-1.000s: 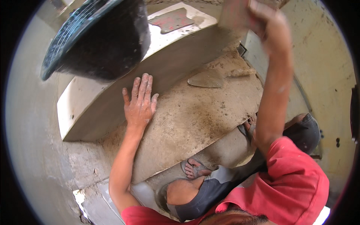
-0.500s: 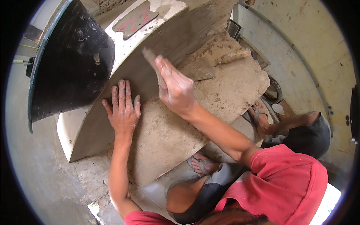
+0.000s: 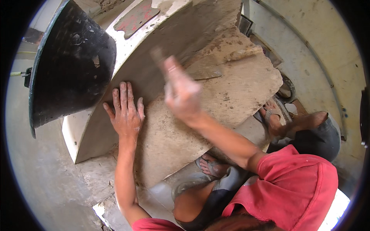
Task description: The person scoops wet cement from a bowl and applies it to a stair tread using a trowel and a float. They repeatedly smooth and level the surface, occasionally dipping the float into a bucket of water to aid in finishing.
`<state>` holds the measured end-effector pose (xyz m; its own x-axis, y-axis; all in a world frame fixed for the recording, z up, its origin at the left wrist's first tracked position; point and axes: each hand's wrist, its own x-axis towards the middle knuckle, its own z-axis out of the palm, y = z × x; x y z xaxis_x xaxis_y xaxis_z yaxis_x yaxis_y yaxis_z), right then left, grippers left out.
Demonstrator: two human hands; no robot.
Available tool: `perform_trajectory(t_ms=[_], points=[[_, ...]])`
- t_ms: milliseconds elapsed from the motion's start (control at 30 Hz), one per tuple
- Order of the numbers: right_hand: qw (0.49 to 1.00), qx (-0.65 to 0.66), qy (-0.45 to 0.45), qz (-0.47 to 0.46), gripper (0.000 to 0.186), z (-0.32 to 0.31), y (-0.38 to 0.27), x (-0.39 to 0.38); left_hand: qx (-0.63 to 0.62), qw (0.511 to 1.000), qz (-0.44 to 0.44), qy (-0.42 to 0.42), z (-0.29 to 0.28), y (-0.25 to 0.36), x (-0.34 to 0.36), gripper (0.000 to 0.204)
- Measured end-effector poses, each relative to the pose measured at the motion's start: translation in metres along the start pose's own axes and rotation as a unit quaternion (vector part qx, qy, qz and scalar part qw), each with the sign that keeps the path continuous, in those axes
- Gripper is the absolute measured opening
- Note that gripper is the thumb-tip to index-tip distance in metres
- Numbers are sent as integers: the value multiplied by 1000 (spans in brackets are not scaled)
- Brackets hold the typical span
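Note:
My left hand [image 3: 126,115] lies flat, fingers apart, against the smooth grey plastered side of a curved low wall [image 3: 135,73]. To its right, my right hand [image 3: 182,90] is closed round a thin flat tool [image 3: 158,56] that reaches toward the same plastered face. Motion smears both the hand and the tool, so the tool's exact kind cannot be made out. A flat, mortar-smeared blade-like piece [image 3: 208,72] lies on the dusty board [image 3: 231,100] beyond my right hand.
A large black bucket [image 3: 73,65] lies tipped on the wall's left end. On the white wall top rests a flat piece with red patches [image 3: 137,18]. My sandaled feet [image 3: 211,165] are below the board's near edge. A curved pale wall [image 3: 308,65] rises at the right.
My right hand has turned and shifted slightly, its tool still blurred near the plastered face. My left hand stays flat on the wall. The whole view has shifted a little.

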<state>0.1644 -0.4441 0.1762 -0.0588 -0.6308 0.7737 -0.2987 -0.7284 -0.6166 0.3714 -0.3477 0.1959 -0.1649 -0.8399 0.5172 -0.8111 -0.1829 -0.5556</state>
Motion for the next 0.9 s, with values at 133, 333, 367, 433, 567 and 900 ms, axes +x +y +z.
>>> perform_trajectory(t_ms=[133,333,367,433,567,900], points=[[985,-54,80,145,64,-4,51,54,-9,996,-14,-87,-8,-2,-6,71],[997,-77,5,-20,68,36,-11,6,8,998,-23,-59,-7,1,1,70],[996,-56,-60,20,69,27,-14,-2,12,998,-21,-62,-7,1,1,70],[995,7,-97,27,71,2,-4,-4,14,998,-19,-64,-7,-1,1,70],[982,-83,93,139,61,-20,71,36,17,996,-24,-87,-9,-2,-5,69],[990,37,-46,131,59,14,4,-31,37,997,17,-58,-12,9,25,65]])
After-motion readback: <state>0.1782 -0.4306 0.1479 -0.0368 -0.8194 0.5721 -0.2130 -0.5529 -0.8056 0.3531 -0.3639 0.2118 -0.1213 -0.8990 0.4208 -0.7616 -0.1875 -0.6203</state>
